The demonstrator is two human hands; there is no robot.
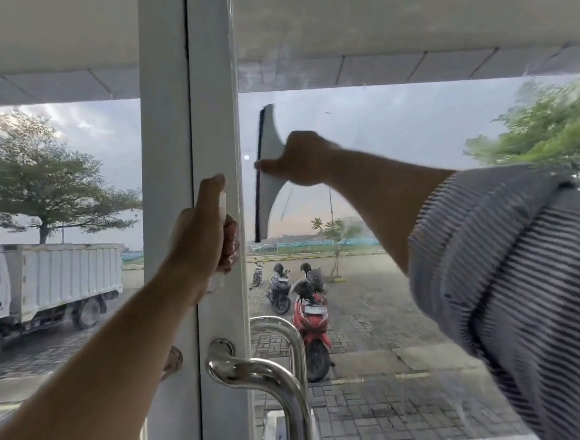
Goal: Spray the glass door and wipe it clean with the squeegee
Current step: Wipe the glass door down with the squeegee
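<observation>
The glass door (406, 280) fills the right half of the view, its white frame (213, 122) running down the middle. My right hand (303, 158) grips a grey squeegee (271, 173) and holds it against the glass beside the frame, with its dark rubber blade upright and facing left. My left hand (202, 233) holds a small clear spray bottle (222, 210) in front of the white frame, index finger on top of its nozzle. Most of the bottle is hidden by my fingers.
A chrome pull handle (272, 379) curves out from the door frame below my left hand. A second glass panel (59, 236) lies to the left. Outside stand a white truck (45, 281) and parked motorbikes (309, 318).
</observation>
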